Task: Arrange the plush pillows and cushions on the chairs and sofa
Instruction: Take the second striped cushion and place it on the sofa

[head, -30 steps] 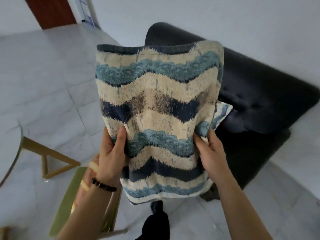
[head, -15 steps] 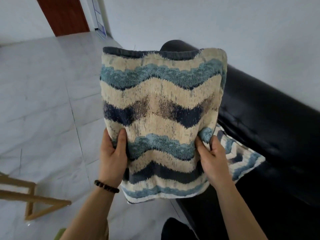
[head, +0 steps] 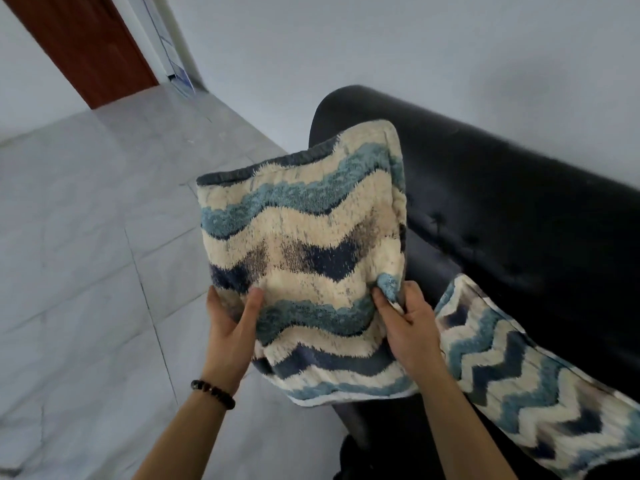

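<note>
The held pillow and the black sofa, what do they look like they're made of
Held pillow: plush, tufted woven fabric, matte; fuzzy pile blurs the edges of its wavy cream, teal and navy bands. Black sofa: probably leather or faux leather; smooth, faintly glossy, with button-tufted dimples in the backrest. Which of the two is unclear.

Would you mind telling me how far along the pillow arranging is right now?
One zigzag pillow already lies on the black sofa. The wavy-striped pillow is in hand, held up by the left hand and right hand over the sofa's end. It is not yet set down; no chairs are in view.
</note>
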